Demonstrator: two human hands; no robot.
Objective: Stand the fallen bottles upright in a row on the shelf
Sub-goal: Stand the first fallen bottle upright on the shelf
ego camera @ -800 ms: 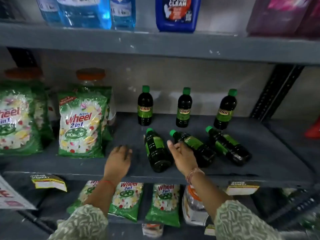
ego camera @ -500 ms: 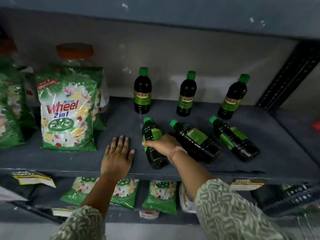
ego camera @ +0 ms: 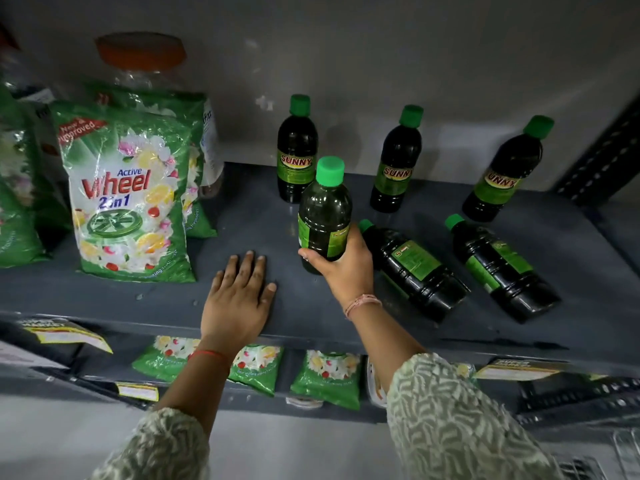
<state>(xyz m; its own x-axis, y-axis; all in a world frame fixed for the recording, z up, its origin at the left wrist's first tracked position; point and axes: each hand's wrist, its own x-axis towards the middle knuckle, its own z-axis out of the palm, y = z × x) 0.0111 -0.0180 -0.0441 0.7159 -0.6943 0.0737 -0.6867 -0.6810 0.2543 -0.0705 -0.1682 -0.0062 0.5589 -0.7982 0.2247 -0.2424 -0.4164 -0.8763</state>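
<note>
My right hand (ego camera: 346, 268) grips a dark green-capped bottle (ego camera: 323, 209) around its lower half and holds it upright over the grey shelf (ego camera: 242, 223). Two more such bottles lie on their sides to the right, one (ego camera: 412, 268) right beside my hand and another (ego camera: 498, 268) further right. Three matching bottles stand upright along the back wall: left (ego camera: 296, 150), middle (ego camera: 396, 164) and right (ego camera: 502, 171). My left hand (ego camera: 239, 296) rests flat, fingers spread, on the shelf near its front edge.
Green Wheel detergent bags (ego camera: 128, 195) stand at the left of the shelf, with an orange-lidded jar (ego camera: 142, 60) behind them. Smaller green packets (ego camera: 325, 375) hang on the shelf below. A perforated metal upright (ego camera: 602, 157) bounds the right side.
My right hand closed around the leftmost fallen bottle and tipped it from lying to upright. The camera moved closer and lower; my left hand stayed flat on the shelf.
</note>
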